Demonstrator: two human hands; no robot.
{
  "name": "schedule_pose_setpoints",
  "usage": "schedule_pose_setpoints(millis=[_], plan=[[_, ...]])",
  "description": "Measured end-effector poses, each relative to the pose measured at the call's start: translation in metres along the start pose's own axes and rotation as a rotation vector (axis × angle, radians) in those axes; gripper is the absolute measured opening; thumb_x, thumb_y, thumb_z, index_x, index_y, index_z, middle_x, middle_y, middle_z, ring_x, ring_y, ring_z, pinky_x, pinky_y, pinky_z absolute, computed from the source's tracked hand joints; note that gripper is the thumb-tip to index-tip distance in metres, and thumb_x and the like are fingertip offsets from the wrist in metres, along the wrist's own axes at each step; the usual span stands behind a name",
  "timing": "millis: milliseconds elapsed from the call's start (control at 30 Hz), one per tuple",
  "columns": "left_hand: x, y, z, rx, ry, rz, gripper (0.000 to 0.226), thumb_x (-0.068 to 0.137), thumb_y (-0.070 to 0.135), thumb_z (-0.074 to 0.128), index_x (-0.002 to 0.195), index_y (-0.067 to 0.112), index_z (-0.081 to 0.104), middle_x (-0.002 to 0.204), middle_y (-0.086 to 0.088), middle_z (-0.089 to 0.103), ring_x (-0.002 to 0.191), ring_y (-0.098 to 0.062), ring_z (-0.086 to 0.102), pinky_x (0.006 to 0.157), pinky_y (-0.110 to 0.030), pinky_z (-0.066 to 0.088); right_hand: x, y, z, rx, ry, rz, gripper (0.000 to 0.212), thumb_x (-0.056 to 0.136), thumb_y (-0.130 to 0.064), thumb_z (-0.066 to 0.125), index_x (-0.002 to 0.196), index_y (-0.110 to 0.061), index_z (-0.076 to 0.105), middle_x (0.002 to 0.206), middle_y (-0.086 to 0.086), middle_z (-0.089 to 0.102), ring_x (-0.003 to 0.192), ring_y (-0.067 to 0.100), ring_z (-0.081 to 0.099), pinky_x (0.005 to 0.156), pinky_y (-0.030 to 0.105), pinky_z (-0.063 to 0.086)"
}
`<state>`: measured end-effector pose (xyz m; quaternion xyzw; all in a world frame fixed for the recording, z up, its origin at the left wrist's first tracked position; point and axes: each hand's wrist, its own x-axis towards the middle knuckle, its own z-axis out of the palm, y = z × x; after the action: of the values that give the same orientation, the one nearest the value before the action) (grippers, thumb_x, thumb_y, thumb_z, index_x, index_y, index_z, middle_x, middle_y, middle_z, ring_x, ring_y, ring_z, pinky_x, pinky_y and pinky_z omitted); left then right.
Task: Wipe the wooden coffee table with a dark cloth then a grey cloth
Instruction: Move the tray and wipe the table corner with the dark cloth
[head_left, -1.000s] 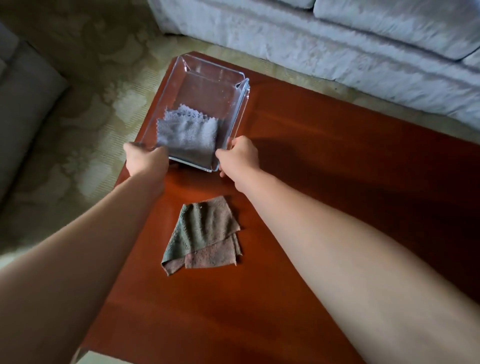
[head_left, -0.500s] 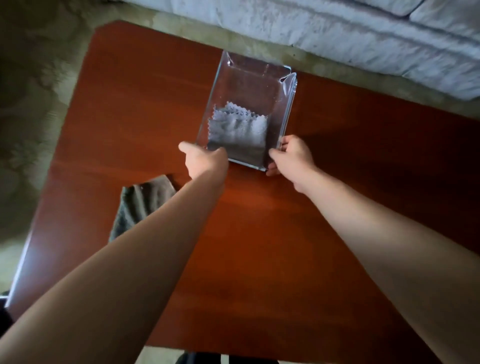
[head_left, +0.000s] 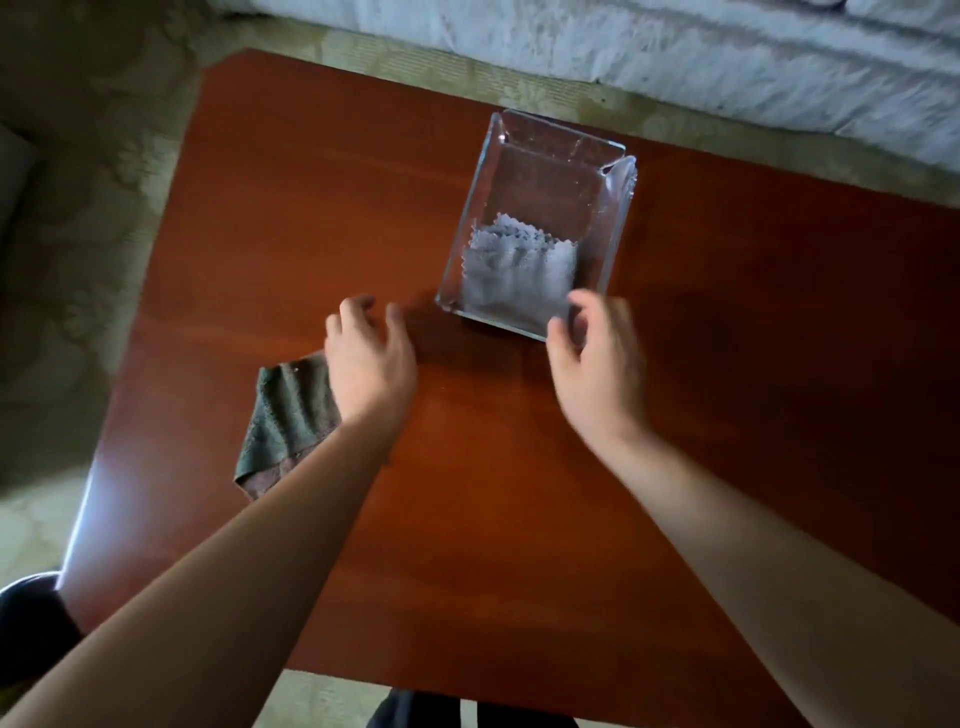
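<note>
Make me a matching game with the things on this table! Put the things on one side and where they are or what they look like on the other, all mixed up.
Things:
1. dark cloth
2. pale cloth
3. glass tray
4. left hand

Descriptions:
a. see-through, near the sofa side of the table
b. open, holding nothing
c. lying inside the tray
d. lying on the bare wood, partly behind an arm

Pairs: 1-d, 2-c, 3-a, 4-b
</note>
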<state>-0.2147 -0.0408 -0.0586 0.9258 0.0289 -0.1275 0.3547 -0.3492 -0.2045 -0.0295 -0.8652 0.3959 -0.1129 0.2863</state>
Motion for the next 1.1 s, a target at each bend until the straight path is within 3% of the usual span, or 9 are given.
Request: schedule_pose_setpoints(millis=[100, 200, 367, 467, 600, 733, 900, 1033, 1100], plan=[[-0.001, -0.053, -0.042, 0.276, 0.107, 0.108, 0.034, 0.102, 0.033, 0.045, 0.127, 0.015, 0.06, 0.135, -0.015, 0.055, 0.127, -0.039, 0.045, 0.107, -0.053, 0.035, -0.053, -0.035, 0.034, 0.054, -0.193, -0.33, 0.029, 0.096, -0.019, 0.06, 0.123, -0.008, 0.067, 0.115, 0.012, 0.062, 0.104, 0.032, 0.062, 0.093, 0.042, 0.05], [-0.01, -0.102, -0.067, 0.433, 0.082, 0.134, 0.042, 0.106, 0.036, 0.04, 0.143, 0.02, 0.049, 0.157, -0.008, 0.042, 0.15, -0.029, 0.028, 0.123, -0.06, 0.012, -0.083, -0.073, 0.086, 0.006, -0.362, -0.447, 0.04, 0.095, -0.013, 0.058, 0.134, -0.003, 0.062, 0.137, 0.017, 0.058, 0.122, 0.037, 0.057, 0.107, 0.048, 0.047], [-0.015, -0.145, -0.07, 0.546, -0.12, 0.192, 0.062, 0.11, 0.04, 0.024, 0.166, 0.021, 0.007, 0.174, -0.002, -0.001, 0.159, -0.016, -0.012, 0.127, -0.055, -0.005, -0.081, -0.123, 0.16, -0.127, -0.554, -0.602, 0.06, 0.102, -0.008, 0.026, 0.161, 0.001, 0.028, 0.17, 0.019, 0.023, 0.158, 0.035, 0.021, 0.131, 0.042, 0.011], [-0.019, -0.147, -0.058, 0.562, -0.102, 0.238, 0.062, 0.111, 0.031, 0.027, 0.165, 0.016, 0.002, 0.173, -0.004, -0.005, 0.158, -0.018, -0.016, 0.128, -0.05, -0.004, -0.081, -0.119, 0.171, -0.301, -0.608, -0.705, 0.062, 0.103, -0.012, 0.012, 0.163, -0.002, 0.022, 0.173, 0.015, 0.016, 0.162, 0.029, 0.01, 0.132, 0.041, 0.0], [-0.05, -0.134, -0.034, 0.553, -0.15, 0.371, 0.061, 0.109, 0.026, 0.024, 0.165, 0.013, 0.004, 0.173, -0.008, -0.003, 0.159, -0.022, -0.012, 0.129, -0.048, -0.003, -0.099, -0.075, 0.144, -0.321, -0.422, -0.609, 0.055, 0.104, -0.012, 0.026, 0.157, 0.0, 0.038, 0.164, 0.02, 0.038, 0.155, 0.033, 0.034, 0.13, 0.046, 0.019], [-0.09, -0.097, 0.008, 0.439, -0.285, 0.522, 0.062, 0.105, 0.026, 0.028, 0.164, 0.013, 0.015, 0.172, -0.011, 0.009, 0.16, -0.023, 0.0, 0.128, -0.052, 0.009, -0.121, -0.007, 0.098, -0.256, -0.327, -0.417, 0.05, 0.105, -0.011, 0.05, 0.153, 0.0, 0.045, 0.161, 0.021, 0.042, 0.152, 0.037, 0.037, 0.124, 0.054, 0.033], [-0.09, -0.05, 0.03, 0.189, -0.366, 0.613, 0.057, 0.107, 0.029, 0.036, 0.161, 0.012, 0.03, 0.171, -0.013, 0.016, 0.159, -0.023, 0.013, 0.128, -0.044, 0.008, -0.124, 0.056, 0.045, -0.326, -0.295, -0.168, 0.078, 0.094, -0.029, 0.077, 0.153, 0.008, 0.041, 0.166, 0.025, 0.031, 0.158, 0.038, 0.021, 0.13, 0.049, 0.018], [-0.03, -0.067, 0.016, 0.397, -0.153, 0.53, 0.057, 0.105, 0.037, 0.037, 0.156, 0.014, 0.04, 0.169, -0.013, 0.024, 0.158, -0.029, 0.02, 0.126, -0.055, 0.013, -0.121, 0.078, 0.024, -0.289, -0.331, 0.03, 0.068, 0.101, -0.027, 0.02, 0.161, 0.006, 0.022, 0.173, 0.017, 0.006, 0.161, 0.025, -0.004, 0.131, 0.052, 0.011], [0.009, -0.086, -0.003, 0.539, -0.073, 0.445, 0.06, 0.104, 0.042, 0.035, 0.159, 0.017, 0.035, 0.17, -0.013, 0.021, 0.158, -0.029, 0.016, 0.126, -0.059, 0.01, -0.118, 0.077, 0.026, -0.291, -0.302, 0.063, 0.069, 0.1, -0.026, 0.016, 0.161, 0.006, 0.017, 0.174, 0.017, 0.001, 0.162, 0.025, -0.007, 0.132, 0.051, 0.008]])
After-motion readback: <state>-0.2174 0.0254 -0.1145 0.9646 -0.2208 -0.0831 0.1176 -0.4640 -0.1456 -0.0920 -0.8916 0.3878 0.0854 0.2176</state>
